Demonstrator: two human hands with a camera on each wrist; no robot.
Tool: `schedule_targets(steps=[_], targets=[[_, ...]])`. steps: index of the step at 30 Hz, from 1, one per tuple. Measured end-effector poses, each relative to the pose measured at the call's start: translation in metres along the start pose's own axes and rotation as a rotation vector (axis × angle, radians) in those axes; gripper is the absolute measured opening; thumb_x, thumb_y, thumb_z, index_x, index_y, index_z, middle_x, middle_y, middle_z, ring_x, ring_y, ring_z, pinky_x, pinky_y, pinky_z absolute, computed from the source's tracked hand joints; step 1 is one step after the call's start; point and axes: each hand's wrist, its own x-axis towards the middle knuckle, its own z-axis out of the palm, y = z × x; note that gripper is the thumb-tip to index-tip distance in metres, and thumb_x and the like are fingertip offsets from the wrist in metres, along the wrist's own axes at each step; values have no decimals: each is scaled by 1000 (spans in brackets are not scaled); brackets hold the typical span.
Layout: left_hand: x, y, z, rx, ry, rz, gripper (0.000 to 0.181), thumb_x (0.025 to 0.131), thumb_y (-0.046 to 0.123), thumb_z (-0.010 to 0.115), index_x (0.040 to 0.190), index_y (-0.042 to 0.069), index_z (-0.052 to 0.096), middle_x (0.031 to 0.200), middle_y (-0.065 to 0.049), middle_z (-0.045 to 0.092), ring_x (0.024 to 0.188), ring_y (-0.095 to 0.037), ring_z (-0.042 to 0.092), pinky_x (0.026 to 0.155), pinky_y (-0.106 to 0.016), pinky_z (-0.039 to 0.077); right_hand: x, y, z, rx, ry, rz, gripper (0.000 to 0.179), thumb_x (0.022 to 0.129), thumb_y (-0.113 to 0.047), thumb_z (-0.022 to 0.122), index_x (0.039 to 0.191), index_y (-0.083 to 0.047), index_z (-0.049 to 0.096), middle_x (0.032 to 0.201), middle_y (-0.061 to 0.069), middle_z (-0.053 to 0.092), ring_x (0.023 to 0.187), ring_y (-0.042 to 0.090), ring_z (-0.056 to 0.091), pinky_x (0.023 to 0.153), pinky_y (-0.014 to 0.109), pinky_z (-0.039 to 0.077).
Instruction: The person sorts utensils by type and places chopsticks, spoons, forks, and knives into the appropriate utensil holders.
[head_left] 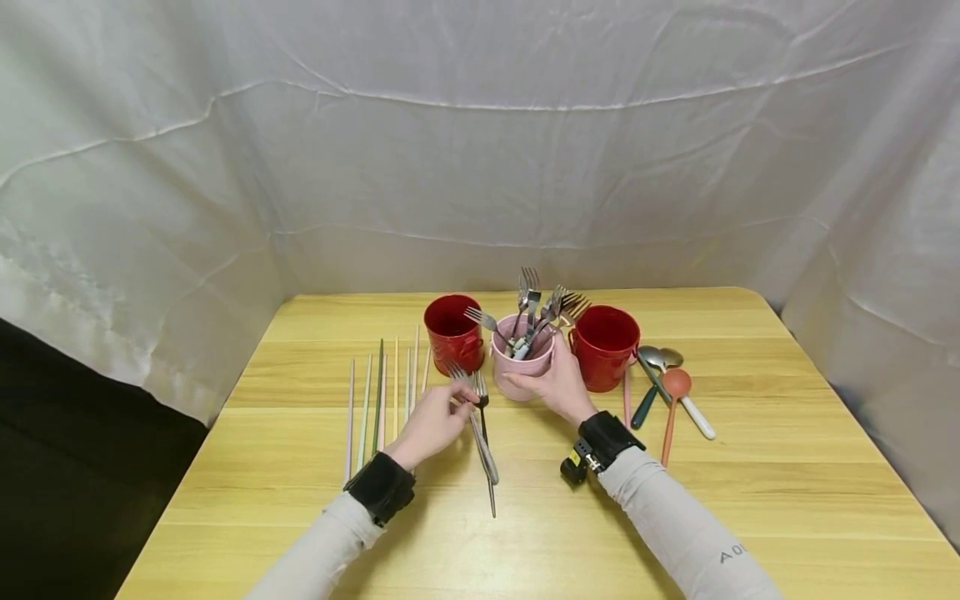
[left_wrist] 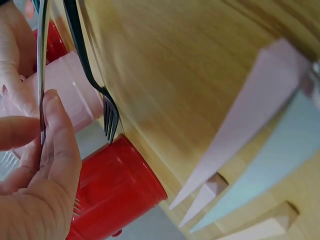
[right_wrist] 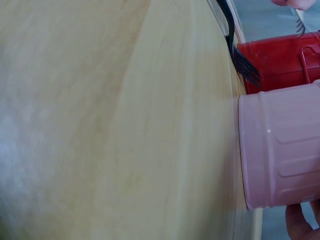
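My left hand (head_left: 435, 421) pinches a silver fork (head_left: 486, 457) between thumb and fingers, tines pointing away and handle toward me. Below it a black fork (head_left: 491, 492) lies on the table, also seen in the left wrist view as a black fork (left_wrist: 82, 55). My right hand (head_left: 561, 385) grips the right side of a small pink bucket (head_left: 517, 385), thumb across its front. Several forks (head_left: 529, 283) stand in that bucket, tines up and leaning different ways. The right wrist view has the pink bucket (right_wrist: 285, 145) close up, with a few fingertips (right_wrist: 297, 225) beneath it.
One red bucket (head_left: 455, 354) stands left of the pink one, another red bucket (head_left: 606, 367) right of it. Several chopsticks (head_left: 351, 417) lie side by side at the left. Spoons, among them an orange spoon (head_left: 677, 385) and a white-handled one (head_left: 699, 418), lie at the right.
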Motion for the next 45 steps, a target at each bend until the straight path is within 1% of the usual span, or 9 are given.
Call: schedule_targets(steps=[9,12,16,22,26,28,35,40,45], targets=[[-6,5,-11,-27,32,13,13,98,5,58,106,6,68,104,-13,71,66,-13,59,54,-22,45,0,0,-1,-13,-7,15,94,70,-22,93,146,-10,38,144,16,57,134,33,55,116,51,41],[-7,7,-15,-27,45,44,13,98,4,58,107,6,67,109,-13,71,73,-16,62,60,-22,49,0,0,-1,-16,-10,21,95,71,-22,93,146,-10,38,144,15,57,134,33,55,117,51,41],[-7,11,-22,-32,84,98,13,98,2,58,107,4,66,110,-13,71,89,-19,67,75,-27,56,0,1,-1,-20,-12,23,95,71,-22,93,147,-11,37,145,15,56,134,33,55,117,51,40],[-5,21,-30,-86,150,183,13,96,-4,56,101,4,65,103,-15,72,95,-24,70,82,-36,60,-1,2,-1,-25,-8,22,95,71,-23,93,147,-11,37,144,15,57,134,33,55,116,51,41],[0,28,-32,-140,206,257,8,96,-5,58,92,2,58,99,-18,72,96,-28,74,83,-36,62,-1,2,0,-22,-6,18,95,71,-22,93,146,-10,37,143,16,57,134,33,55,116,51,41],[3,32,-34,-181,229,281,13,95,-4,61,88,2,53,97,-18,73,96,-30,75,80,-35,62,-1,2,0,-22,-5,16,94,71,-22,93,146,-10,37,143,16,57,134,33,55,116,51,41],[18,47,-38,-343,268,241,21,91,-2,69,90,1,48,99,-21,75,96,-30,75,78,-29,62,-1,1,0,-17,-6,13,94,71,-21,93,146,-9,37,143,16,57,133,34,55,116,51,42],[33,63,-43,-370,318,254,21,89,0,72,96,0,52,100,-21,76,92,-29,75,78,-20,59,-1,2,0,-14,-2,-2,95,70,-21,93,146,-10,37,143,16,58,132,34,56,115,52,42],[46,81,-47,-404,337,279,24,88,0,74,102,-1,55,99,-21,76,89,-31,75,76,-18,57,-1,3,1,-16,5,-17,95,70,-22,93,146,-10,38,142,16,58,132,33,57,114,51,44]])
